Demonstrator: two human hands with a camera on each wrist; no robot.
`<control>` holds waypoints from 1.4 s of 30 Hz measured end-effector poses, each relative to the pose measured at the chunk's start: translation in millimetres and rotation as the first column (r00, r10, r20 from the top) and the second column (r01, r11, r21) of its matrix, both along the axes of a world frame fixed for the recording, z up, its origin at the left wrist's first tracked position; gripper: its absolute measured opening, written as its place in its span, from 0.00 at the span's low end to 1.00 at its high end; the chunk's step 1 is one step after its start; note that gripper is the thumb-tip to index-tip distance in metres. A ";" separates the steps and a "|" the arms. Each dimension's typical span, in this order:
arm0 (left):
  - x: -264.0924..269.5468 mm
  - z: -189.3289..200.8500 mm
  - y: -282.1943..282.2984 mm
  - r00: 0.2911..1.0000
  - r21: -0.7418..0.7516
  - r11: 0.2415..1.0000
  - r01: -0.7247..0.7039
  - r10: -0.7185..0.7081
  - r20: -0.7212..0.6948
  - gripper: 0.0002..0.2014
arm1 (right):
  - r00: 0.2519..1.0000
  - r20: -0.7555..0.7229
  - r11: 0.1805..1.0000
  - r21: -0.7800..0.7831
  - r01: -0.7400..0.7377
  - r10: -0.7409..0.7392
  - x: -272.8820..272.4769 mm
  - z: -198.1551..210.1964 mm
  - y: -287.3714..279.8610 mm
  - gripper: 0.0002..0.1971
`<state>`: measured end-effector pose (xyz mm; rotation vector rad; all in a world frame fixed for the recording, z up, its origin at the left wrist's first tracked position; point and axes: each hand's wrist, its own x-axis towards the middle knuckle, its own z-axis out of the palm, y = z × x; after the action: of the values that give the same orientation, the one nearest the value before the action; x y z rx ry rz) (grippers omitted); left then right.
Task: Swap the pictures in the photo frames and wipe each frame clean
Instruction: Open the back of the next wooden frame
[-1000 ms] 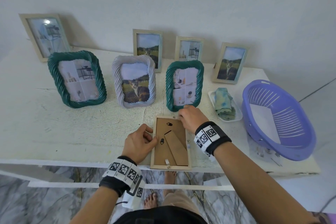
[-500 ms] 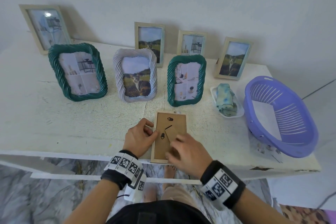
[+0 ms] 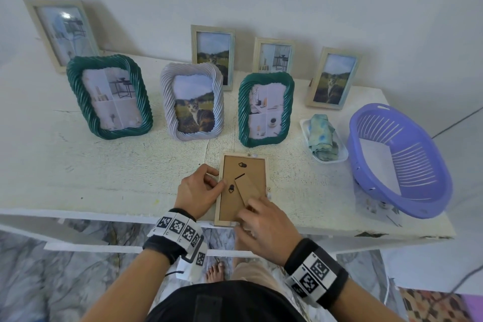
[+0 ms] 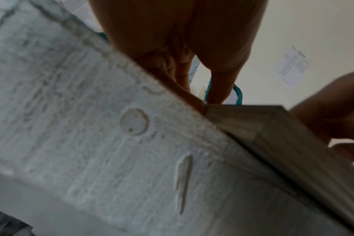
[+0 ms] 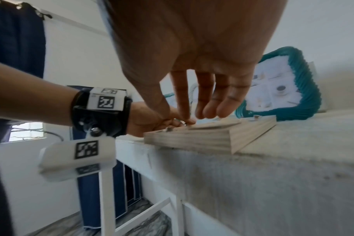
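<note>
- Head view: a wooden frame (image 3: pixel 243 188) lies face down at the near edge of the tabletop (image 3: pixel 104 165), its brown backing up. The left hand (image 3: pixel 197 192) curls against the frame's left rail, thumb on a black tab (image 3: pixel 231 188). The right hand (image 3: pixel 264 230) covers the lower right corner, fingers bent onto the stand flap (image 3: pixel 247 188).
- Left wrist view: blurred; fingertips (image 4: pixel 218 95) touch the frame's corner (image 4: pixel 273 127).
- Right wrist view: right fingers (image 5: pixel 210 102) loosely curved above the frame (image 5: pixel 202 138); whether this grip pinches anything cannot be told.
</note>
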<state>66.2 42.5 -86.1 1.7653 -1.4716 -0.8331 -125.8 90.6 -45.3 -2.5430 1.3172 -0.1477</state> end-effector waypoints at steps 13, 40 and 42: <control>5.1 -3.5 0.2 0.982 0.012 1.000 0.014 -0.011 -0.191 0.03 | 0.940 -0.063 0.941 0.019 0.337 -0.335 17.8 9.0 -26.4 0.15; 6.9 -4.2 -0.8 0.969 0.029 1.000 0.006 0.001 -0.247 0.03 | 0.842 -0.099 0.841 0.061 0.538 -0.531 -63.4 1.9 -30.9 0.16; 7.0 -4.1 -0.6 0.969 0.031 0.999 0.008 0.000 -0.247 0.03 | 0.879 -0.056 0.876 0.076 0.477 -0.473 -45.8 5.4 -32.9 0.21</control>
<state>73.2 41.9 -90.2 1.6156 -1.3046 -1.0428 -171.6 57.7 -39.8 -2.1084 1.8980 -0.1366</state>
